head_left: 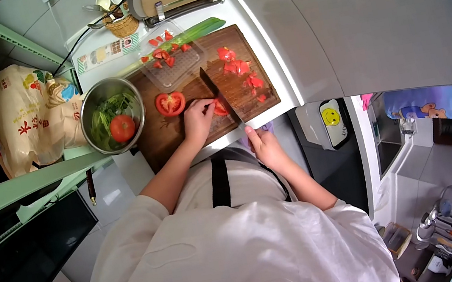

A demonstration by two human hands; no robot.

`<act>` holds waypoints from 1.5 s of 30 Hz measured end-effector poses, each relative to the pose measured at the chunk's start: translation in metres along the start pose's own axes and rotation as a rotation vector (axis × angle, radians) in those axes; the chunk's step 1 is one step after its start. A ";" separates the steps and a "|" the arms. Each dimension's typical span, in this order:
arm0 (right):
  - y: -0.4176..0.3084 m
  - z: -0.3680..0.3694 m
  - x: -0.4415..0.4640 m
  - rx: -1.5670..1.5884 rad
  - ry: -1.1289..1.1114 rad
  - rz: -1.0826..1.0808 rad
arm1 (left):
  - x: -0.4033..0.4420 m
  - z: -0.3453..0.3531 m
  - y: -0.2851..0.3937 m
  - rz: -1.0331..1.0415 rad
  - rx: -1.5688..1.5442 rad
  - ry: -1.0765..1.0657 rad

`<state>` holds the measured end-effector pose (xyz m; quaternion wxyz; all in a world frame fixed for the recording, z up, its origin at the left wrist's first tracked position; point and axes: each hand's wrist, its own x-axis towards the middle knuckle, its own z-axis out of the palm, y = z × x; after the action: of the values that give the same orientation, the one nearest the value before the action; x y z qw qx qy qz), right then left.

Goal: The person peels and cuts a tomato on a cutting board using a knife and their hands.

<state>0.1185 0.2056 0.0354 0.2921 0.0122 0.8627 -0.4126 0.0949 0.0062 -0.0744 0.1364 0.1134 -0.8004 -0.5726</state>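
In the head view, the right hand has its grip closed round the handle of the knife, whose blade points far and left over the wooden board on the white bench. The left hand has its fingertips on a tomato piece just left of the blade. A cut tomato lies farther left, chopped tomato to the right; the metal bowl, left of the board, holds greens and a tomato.
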 end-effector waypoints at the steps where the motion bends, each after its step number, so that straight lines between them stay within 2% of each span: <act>1: 0.002 -0.002 -0.006 0.019 -0.008 0.009 | 0.000 0.000 0.000 -0.010 0.001 -0.001; 5: 0.022 -0.006 -0.018 0.001 -0.030 0.049 | -0.001 -0.001 0.000 -0.029 0.009 0.000; 11: -0.004 0.010 0.008 -0.090 0.069 -0.068 | -0.003 0.000 0.000 -0.038 0.005 0.012; 17: 0.011 0.000 -0.010 -0.056 -0.004 0.031 | -0.002 0.001 -0.002 -0.028 -0.022 0.016; 20: 0.011 0.007 -0.005 -0.098 0.044 -0.047 | -0.003 0.001 -0.005 -0.023 0.003 0.005; 26: 0.001 0.010 0.006 -0.128 0.032 -0.062 | -0.003 -0.002 -0.002 -0.026 0.009 0.002; 29: 0.023 0.011 -0.003 -0.125 0.042 -0.031 | -0.002 0.001 -0.006 -0.024 -0.010 0.019; 33: 0.018 0.018 0.012 -0.114 0.107 -0.109 | -0.004 0.000 -0.007 -0.003 0.006 0.023; 35: 0.026 0.024 0.026 -0.063 0.127 -0.149 | -0.007 -0.002 -0.011 -0.057 -0.011 0.006; 38: 0.040 0.018 0.025 0.055 0.061 -0.036 | -0.011 -0.008 -0.011 -0.060 0.046 -0.039; 39: 0.038 0.015 0.021 0.077 0.034 0.062 | -0.012 -0.013 -0.009 -0.053 0.082 -0.054; 42: 0.036 0.007 0.016 0.056 0.101 0.032 | -0.016 -0.020 0.002 -0.084 0.086 -0.082; 45: 0.032 0.001 0.026 -0.016 0.159 -0.022 | -0.012 -0.028 0.016 -0.113 0.073 -0.236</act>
<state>0.1060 0.2204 -0.0011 0.2183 0.0330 0.8865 -0.4067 0.1153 -0.0093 -0.0521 0.0046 0.0948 -0.8236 -0.5592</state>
